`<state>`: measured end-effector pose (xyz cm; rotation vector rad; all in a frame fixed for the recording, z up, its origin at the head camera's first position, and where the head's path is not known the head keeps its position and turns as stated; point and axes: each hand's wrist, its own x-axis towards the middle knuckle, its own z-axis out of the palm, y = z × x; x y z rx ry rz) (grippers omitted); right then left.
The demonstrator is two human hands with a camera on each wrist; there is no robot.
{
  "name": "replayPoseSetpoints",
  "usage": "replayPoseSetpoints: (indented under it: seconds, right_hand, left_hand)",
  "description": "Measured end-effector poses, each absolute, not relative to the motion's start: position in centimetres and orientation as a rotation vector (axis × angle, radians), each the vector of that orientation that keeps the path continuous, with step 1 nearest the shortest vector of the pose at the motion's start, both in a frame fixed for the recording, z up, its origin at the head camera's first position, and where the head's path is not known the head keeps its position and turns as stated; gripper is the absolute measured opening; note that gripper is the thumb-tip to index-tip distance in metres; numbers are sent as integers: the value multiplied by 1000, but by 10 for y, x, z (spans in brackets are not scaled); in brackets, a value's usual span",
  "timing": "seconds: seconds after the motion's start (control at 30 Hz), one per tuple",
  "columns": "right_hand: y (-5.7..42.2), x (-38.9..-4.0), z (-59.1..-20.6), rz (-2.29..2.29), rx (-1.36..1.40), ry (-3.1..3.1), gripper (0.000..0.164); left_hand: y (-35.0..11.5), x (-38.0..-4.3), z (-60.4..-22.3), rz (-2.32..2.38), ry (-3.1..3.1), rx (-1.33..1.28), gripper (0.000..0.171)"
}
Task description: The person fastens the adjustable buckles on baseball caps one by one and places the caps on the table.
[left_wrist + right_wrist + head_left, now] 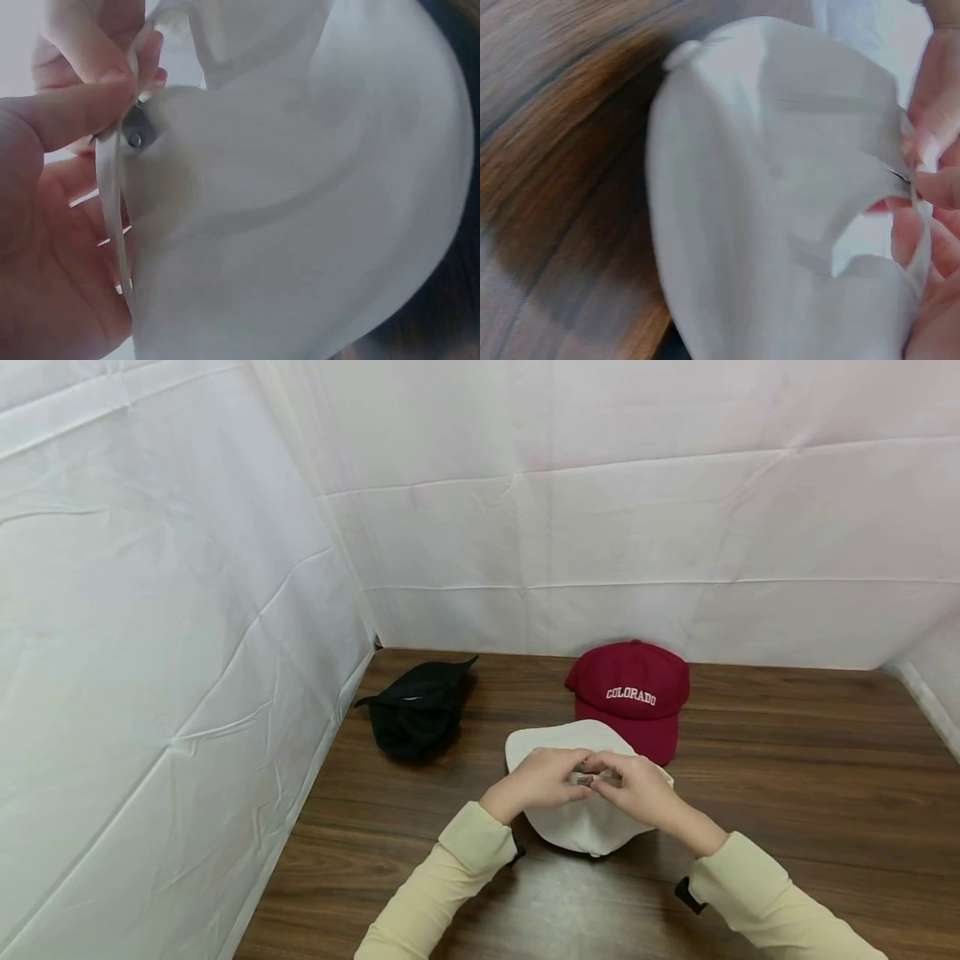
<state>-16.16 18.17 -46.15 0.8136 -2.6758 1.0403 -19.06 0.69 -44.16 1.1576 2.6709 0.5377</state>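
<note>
A white baseball cap is held at its back strap between both hands, its crown turned toward me and its top button at the lower edge. My left hand pinches the strap beside a small metal buckle, thumb against the band in the left wrist view. From the other side my right hand pinches the same strap close to the buckle. The fingertips of both hands nearly meet there. An arched opening above the strap shows in the right wrist view.
Behind the white cap lies a dark red cap lettered COLORADO, its brim partly covered. A black cap rests at the far left of the brown wooden table. White cloth walls stand at the back and sides.
</note>
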Motion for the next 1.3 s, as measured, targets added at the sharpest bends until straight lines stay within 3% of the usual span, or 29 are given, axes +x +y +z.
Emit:
replayPoseSetpoints:
  seconds: [0.3, 0.5, 0.67, 1.2, 1.3]
  right_hand:
    - [188, -168, -449, 1579, 780, -2849, 11]
    - [188, -170, -442, 1718, 757, -2878, 14]
    - [187, -170, -441, 1694, 698, -2902, 20]
    - [182, -162, -441, 1477, 630, -2843, 15]
    - [180, -161, -440, 1401, 638, -2830, 15]
  left_hand:
    - [4, -202, -436, 659, 2414, 1064, 29]
    - [3, -203, -435, 724, 2365, 1042, 30]
    - [3, -202, -435, 759, 2371, 1063, 30]
    - [8, -200, -437, 727, 2544, 1012, 17]
    - [9, -200, -438, 710, 2596, 1015, 22]
